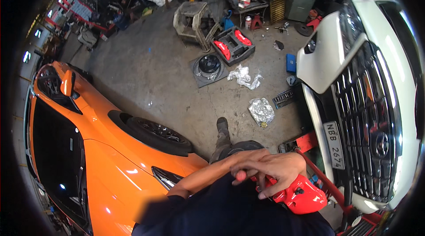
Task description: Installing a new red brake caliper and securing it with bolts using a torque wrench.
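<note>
A glossy red brake caliper [308, 197] is close against my dark shirt at the lower right. Over its left end lies my right hand [280, 172], bent at the wrist, fingers curled and pointing left. Red shows between these fingers, and a small round red tip [240, 175] stands out beside them; I cannot make out whether it is a separate piece. From the left, my left forearm [221, 169] crosses in front of my body toward the caliper. Its hand is mostly hidden behind the right one, so its grip does not show.
An orange car [110, 152] stands close on the left, a white car [330, 61] with its front panel displaced on the right. Ahead on the floor are a black case [241, 54] with two red calipers, a brake disc [209, 63], crumpled plastic [261, 111] and a blue box [291, 63].
</note>
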